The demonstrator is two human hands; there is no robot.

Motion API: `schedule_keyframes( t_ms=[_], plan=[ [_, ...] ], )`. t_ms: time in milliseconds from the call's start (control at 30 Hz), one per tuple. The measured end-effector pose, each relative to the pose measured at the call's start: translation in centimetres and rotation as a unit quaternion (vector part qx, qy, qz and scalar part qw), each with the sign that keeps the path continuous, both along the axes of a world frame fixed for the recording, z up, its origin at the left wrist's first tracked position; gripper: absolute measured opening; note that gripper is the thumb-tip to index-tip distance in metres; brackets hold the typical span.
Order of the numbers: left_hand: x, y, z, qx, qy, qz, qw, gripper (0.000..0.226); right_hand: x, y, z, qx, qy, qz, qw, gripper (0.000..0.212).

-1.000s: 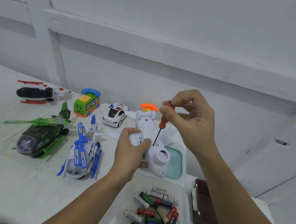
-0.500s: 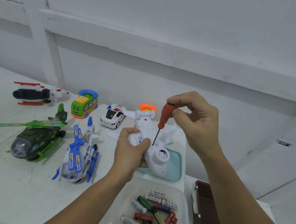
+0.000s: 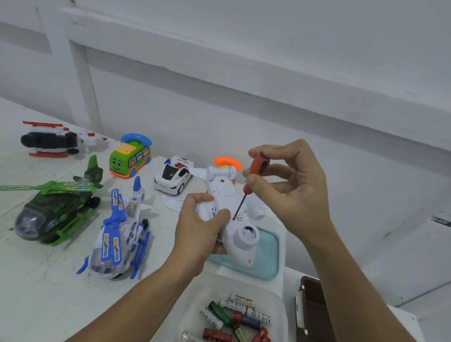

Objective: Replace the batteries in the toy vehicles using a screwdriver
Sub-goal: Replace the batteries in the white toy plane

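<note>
left hand point(image 3: 198, 236) holds toy plane point(image 3: 242, 233) near table point(image 3: 29, 296) edge; right hand point(image 3: 298, 190) pinches screwdriver point(image 3: 259, 164).

1. A single wide-angle camera, worn on the person's head, looks forward and down; both forearms enter from the bottom edge of the frame.
2. The view sits close over the work, at arm's reach: the left hand point(image 3: 200, 229) and the right hand point(image 3: 296, 190) meet just below the centre of the frame.
3. The white desk point(image 3: 29, 304) fills the lower left and runs off the left and bottom edges.
4. A white panelled wall point(image 3: 250, 67) takes the upper half; its rails slope down toward the right of the frame, showing the camera's tilt.
</note>
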State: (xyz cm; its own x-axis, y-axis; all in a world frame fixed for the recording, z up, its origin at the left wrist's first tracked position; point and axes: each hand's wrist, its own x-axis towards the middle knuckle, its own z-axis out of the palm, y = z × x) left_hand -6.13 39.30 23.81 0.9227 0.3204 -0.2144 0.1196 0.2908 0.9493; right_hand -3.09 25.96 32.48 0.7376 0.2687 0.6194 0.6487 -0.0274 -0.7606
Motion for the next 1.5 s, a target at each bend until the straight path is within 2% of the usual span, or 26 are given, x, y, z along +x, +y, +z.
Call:
schedule_keyframes(
  t_ms=[133,267,333,433,467,533,600,733,900,1000,1167,1500],
  plan=[
    [0.3,0.0,-0.2,-0.001,0.000,0.003,1.000,0.030,0.8,-0.2,-0.1,-0.026,0.054,-0.007,0.998,0.052],
    [0.7,0.2,-0.4,0.000,-0.004,0.010,1.000,0.029,2.9,-0.7,-0.2,0.040,0.189,-0.030,0.981,0.047],
    [0.9,0.3,-0.5,-0.001,-0.007,0.017,1.000,0.029,4.6,-1.4,-0.7,0.116,0.260,-0.047,0.958,0.046],
    [1.2,0.9,-0.8,-0.005,-0.006,0.037,0.999,0.029,7.6,-3.2,-2.1,0.258,0.363,-0.063,0.893,0.044],
    [1.3,1.1,-0.9,-0.005,-0.006,0.045,0.999,0.030,8.6,-4.0,-2.7,0.289,0.383,-0.071,0.874,0.041],
    [1.4,1.6,-1.0,-0.004,-0.005,0.059,0.998,0.029,10.2,-5.3,-4.5,0.296,0.401,-0.101,0.861,0.033],
    [1.5,1.9,-1.0,-0.006,-0.005,0.067,0.998,0.030,11.1,-6.0,-6.9,0.252,0.401,-0.153,0.867,0.028],
    [1.5,2.4,-1.2,-0.005,-0.005,0.073,0.997,0.031,11.1,-6.1,-12.0,0.115,0.389,-0.237,0.883,0.033],
    [1.6,2.8,-1.5,0.001,-0.003,0.073,0.997,0.030,10.5,-6.2,-15.4,-0.086,0.341,-0.247,0.903,0.027],
    [1.5,3.0,-1.5,0.002,-0.004,0.071,0.997,0.030,10.3,-6.7,-16.1,-0.231,0.320,-0.231,0.889,0.012],
    [1.3,3.0,-1.3,-0.003,-0.007,0.065,0.998,0.030,10.4,-7.0,-15.9,-0.271,0.316,-0.218,0.883,0.009],
    [0.7,2.8,-1.0,-0.002,-0.008,0.044,0.999,0.030,10.4,-7.5,-15.6,-0.270,0.316,-0.207,0.886,0.014]
  ],
)
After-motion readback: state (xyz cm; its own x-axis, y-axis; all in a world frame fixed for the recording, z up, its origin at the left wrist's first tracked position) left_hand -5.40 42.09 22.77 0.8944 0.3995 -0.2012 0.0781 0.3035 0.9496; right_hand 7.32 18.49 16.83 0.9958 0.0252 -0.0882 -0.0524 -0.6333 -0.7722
